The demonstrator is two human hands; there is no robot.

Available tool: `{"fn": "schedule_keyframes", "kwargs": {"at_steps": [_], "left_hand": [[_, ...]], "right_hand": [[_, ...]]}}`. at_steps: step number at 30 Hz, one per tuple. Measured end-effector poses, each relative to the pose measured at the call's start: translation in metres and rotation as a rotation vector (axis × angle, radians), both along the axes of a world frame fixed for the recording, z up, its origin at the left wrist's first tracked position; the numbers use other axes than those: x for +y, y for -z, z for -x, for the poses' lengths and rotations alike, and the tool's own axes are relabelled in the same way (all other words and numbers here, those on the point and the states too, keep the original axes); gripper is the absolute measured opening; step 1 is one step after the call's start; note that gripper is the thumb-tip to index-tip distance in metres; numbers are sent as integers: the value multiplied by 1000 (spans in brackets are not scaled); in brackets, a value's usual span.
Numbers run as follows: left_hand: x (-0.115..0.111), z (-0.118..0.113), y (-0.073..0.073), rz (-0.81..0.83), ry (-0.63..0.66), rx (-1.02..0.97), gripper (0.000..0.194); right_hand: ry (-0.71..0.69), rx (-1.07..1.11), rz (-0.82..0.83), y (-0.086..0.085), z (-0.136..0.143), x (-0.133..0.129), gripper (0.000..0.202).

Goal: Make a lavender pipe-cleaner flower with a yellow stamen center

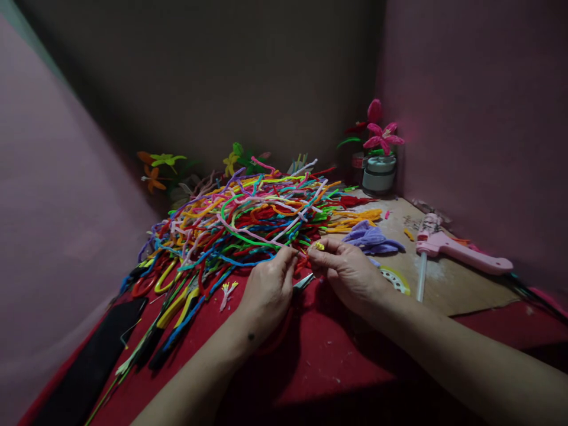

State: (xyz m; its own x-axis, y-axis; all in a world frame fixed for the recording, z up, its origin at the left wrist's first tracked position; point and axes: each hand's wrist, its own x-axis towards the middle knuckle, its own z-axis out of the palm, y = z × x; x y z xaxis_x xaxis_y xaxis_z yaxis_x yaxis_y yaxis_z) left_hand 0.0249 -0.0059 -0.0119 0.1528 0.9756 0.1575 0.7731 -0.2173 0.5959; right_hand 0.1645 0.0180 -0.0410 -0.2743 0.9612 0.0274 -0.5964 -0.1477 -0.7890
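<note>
My right hand (348, 269) is closed in a pinch on a small yellow-tipped bundle (318, 245), like flower stamens. Close beside it, my left hand (273, 287) has thumb and fingers pressed together; what they grip is too small to make out. A pointed metal blade, like that of scissors (304, 282), shows between the hands; its other end is hidden by my left hand. On the red cloth (328, 367) to the left lies another small bundle (227, 294), pale pink with yellow tips. Just beyond both hands rises a big heap of many-coloured pipe cleaners (257, 213).
At right a pink glue gun (465, 251) rests on a brown board (448, 290), near purple fuzzy pieces (373, 238) and a yellow-rimmed tape roll (396, 279). Yellow-handled pliers (180, 307) and a black flat object (95, 361) lie left. A pink flower (384, 139) stands behind in a grey pot (378, 176).
</note>
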Motion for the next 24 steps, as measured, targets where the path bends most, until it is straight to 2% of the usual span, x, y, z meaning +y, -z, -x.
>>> {"fn": "schedule_keyframes", "kwargs": {"at_steps": [3, 6, 8, 10, 13, 15, 17, 20, 22, 24], "left_hand": [[4, 8, 4, 16, -24, 357, 28], [7, 13, 4, 14, 91, 423, 27], [7, 13, 1, -82, 97, 290, 24], [6, 10, -4, -118, 53, 36, 22], [1, 2, -10, 82, 65, -402, 20], [-2, -3, -11, 232, 79, -581, 17], [-4, -6, -11, 302, 55, -661, 13], [-6, -6, -11, 305, 46, -690, 11], [-5, -4, -10, 284, 46, -705, 12], [-3, -1, -9, 269, 25, -731, 13]], "right_hand": [[2, -8, 19, -2, -1, 0, 14], [-11, -35, 50, -3, -2, 0, 16], [-16, -53, 53, -3, -2, 0, 17], [-18, -76, 38, -2, -2, 0, 17], [-12, -111, 18, 0, -2, -1, 17], [-37, -94, 14, 0, -1, -2, 17], [-93, -42, 16, -1, 0, -4, 16], [-140, 0, 1, -7, -4, -6, 14], [-92, -39, -26, -13, -14, -5, 25], [52, -144, -74, -18, -32, -5, 29]]}}
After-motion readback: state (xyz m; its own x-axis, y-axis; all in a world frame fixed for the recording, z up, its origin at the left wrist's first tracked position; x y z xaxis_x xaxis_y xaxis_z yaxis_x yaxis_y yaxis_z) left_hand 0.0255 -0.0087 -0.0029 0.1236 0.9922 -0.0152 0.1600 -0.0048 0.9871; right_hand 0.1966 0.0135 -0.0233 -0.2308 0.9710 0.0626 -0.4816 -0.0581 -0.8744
